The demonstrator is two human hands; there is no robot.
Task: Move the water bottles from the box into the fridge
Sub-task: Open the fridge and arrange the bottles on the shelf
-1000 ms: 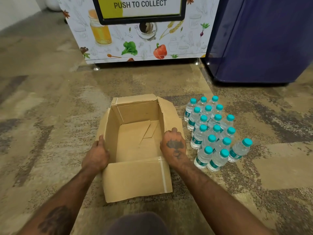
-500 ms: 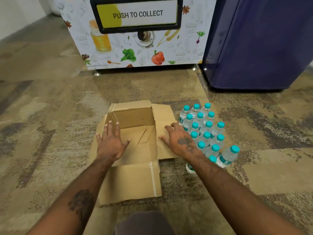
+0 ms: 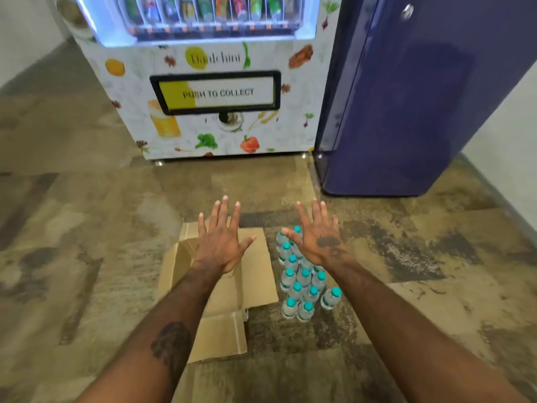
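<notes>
Head view: the left hand (image 3: pixel 222 242) and right hand (image 3: pixel 318 239) are raised palm-down with fingers spread wide, holding nothing. The left hovers over the open cardboard box (image 3: pixel 258 271), the right over the water bottles (image 3: pixel 305 279). These teal-capped bottles stand clustered on the floor (image 3: pixel 87 228), just right of the box. Beyond stand a closed dark-blue fridge (image 3: pixel 406 97) and a vending machine (image 3: pixel 215 132) to its left.

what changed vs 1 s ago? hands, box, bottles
The left hand and right hand released their grip on the box rim, flattened briefly over it, then lifted clear, fingers spread, holding nothing. The box's right flap has dropped flat. The water bottles stayed clustered on the floor right of it; the fridge stayed shut.
</notes>
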